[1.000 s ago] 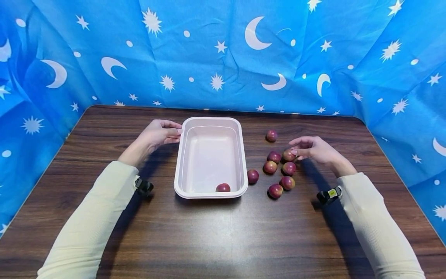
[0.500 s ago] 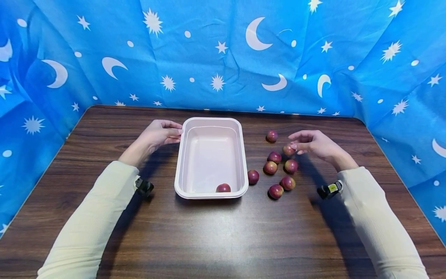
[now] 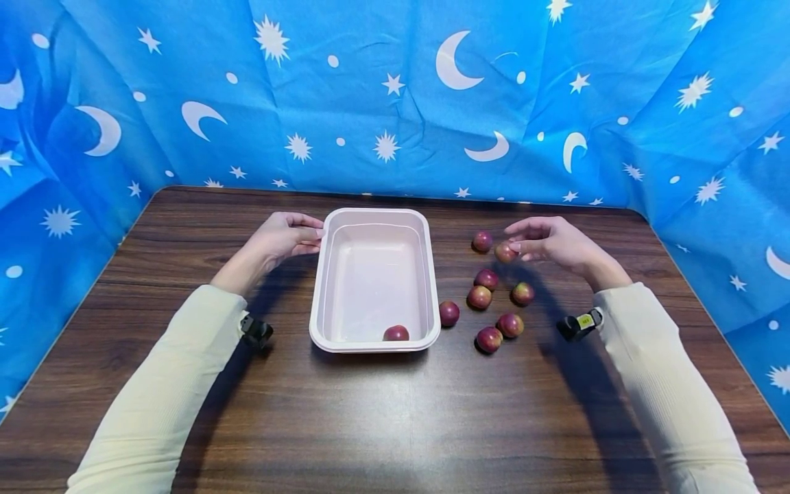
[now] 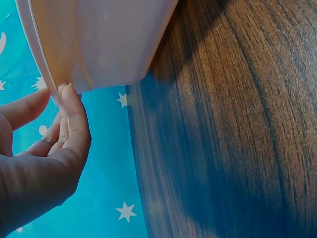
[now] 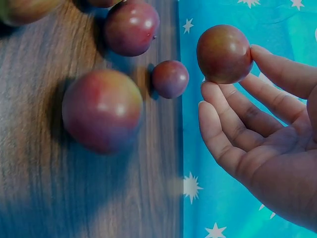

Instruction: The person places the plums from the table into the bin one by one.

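A pale rectangular plastic tub (image 3: 374, 346) stands on the table, with one plum (image 3: 396, 333) inside at its near end. My left hand (image 3: 285, 240) pinches the tub's left rim between thumb and fingers, as the left wrist view also shows on the tub's side wall (image 4: 111, 44). To the right, my right hand (image 3: 549, 241) holds a reddish plum (image 5: 224, 53) by its fingertips, lifted off the table. Below and left of that hand lie several loose plums, among them a yellowish-red plum (image 3: 522, 293) and a dark plum (image 3: 486, 279). Another plum (image 3: 482, 241) lies just left of the held one.
One plum (image 3: 448, 313) lies close against the tub's right side. Two plums, including the nearest plum (image 3: 489, 339), sit at the front of the group. A blue curtain (image 3: 395, 96) with moons and stars hangs behind the dark wooden table (image 3: 395, 432).
My right hand has raised a plum from the group and carried it slightly away and to the left. A neighbouring plum has rolled a little right. The left hand and tub stay put.
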### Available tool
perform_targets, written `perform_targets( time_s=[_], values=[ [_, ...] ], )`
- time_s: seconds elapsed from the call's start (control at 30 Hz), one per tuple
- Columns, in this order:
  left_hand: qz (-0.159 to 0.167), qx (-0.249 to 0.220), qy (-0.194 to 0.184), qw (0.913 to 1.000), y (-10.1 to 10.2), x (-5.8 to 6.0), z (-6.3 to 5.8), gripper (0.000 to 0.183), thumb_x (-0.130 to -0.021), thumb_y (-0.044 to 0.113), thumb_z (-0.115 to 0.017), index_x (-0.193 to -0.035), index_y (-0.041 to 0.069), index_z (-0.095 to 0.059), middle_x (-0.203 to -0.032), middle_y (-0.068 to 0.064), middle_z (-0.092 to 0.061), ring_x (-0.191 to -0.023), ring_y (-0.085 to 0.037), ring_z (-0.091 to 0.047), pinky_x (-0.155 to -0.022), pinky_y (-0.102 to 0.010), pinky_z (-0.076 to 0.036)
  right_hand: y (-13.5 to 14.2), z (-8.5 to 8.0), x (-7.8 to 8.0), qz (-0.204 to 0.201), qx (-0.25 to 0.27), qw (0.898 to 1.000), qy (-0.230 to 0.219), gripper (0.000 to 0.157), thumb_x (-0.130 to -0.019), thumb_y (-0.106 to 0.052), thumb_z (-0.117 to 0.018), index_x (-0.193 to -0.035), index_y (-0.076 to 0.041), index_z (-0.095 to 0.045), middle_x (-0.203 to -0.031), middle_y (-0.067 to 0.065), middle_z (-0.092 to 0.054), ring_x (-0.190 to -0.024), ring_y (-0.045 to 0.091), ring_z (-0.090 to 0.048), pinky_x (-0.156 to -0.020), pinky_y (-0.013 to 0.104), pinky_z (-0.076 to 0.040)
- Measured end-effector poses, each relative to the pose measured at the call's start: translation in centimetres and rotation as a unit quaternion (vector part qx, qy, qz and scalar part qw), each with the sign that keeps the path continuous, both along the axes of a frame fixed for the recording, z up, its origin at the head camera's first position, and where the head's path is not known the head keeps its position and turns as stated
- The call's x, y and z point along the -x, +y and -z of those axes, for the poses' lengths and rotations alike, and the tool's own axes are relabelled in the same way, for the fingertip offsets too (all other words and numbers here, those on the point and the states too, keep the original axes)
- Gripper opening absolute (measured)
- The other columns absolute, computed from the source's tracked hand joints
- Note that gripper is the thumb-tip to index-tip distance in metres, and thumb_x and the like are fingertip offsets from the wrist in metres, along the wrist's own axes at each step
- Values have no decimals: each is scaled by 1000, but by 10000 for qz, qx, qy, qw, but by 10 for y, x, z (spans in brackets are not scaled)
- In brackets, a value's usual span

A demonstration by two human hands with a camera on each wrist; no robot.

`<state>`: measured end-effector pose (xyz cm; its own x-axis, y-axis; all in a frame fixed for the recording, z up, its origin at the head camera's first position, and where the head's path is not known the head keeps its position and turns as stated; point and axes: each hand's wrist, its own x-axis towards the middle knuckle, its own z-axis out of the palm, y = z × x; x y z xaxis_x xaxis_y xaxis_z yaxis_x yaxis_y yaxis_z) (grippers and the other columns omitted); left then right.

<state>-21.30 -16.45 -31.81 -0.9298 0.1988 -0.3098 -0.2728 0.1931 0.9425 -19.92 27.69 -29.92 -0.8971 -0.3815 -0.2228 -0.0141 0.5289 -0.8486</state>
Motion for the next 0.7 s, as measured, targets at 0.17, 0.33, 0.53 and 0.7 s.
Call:
perform_targets(
  time_s=[0.17,0.33,0.53,0.7],
  values=[
    [1,-3,5,10000,0,-1,0,36,-91,1,-53,-122,-13,-43,-87,-7,-57,-72,-9,-61,-80,-26,-53,-6,-4,2,185,-39,9998,9,34,-90,-10,-59,-121,2,-51,-99,10,-61,-88,24,-60,-77,37,-55],
    [-18,13,24,10000,0,-1,0,35,-91,1,-53,-121,-13,-43,-87,-6,-57,-71,-9,-61,-79,-26,-53,-12,-8,4,157,-92,9998,120,33,-90,-9,-57,-121,2,-51,-103,12,-60,-89,27,-59,-74,31,-55],
    [-18,-121,24,9999,1,0,1,34,-90,0,-53,-120,-14,-43,-84,-4,-58,-70,-9,-61,-82,-28,-53,-18,-14,7,46,-70,9997,217,34,-90,-10,-57,-122,3,-51,-103,13,-61,-91,29,-59,-74,30,-55],
    [-12,-116,21,9999,0,1,2,34,-90,0,-53,-120,-14,-43,-83,-4,-58,-70,-10,-61,-86,-32,-51,-25,-18,10,24,-110,9996,270,34,-90,-13,-58,-121,1,-53,-101,11,-62,-87,27,-61,-72,29,-55]
  ],
)
